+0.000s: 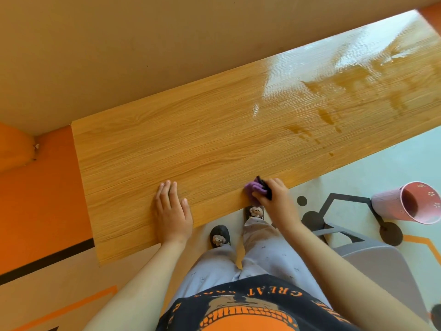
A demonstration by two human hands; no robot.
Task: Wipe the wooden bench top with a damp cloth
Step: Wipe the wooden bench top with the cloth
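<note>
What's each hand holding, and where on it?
Right hand grips the bunched purple cloth at its right end, near the bench top's front edge. Left hand lies flat, holding nothing.

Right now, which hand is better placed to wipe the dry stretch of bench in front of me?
The right hand. It already grips the purple cloth at the wooden bench top's near edge, while the left hand lies flat and empty on the wood, seemingly bracing.

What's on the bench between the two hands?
Nothing: in the head view only bare wood of the bench top lies between the flat left hand and the right hand gripping the purple cloth.
</note>
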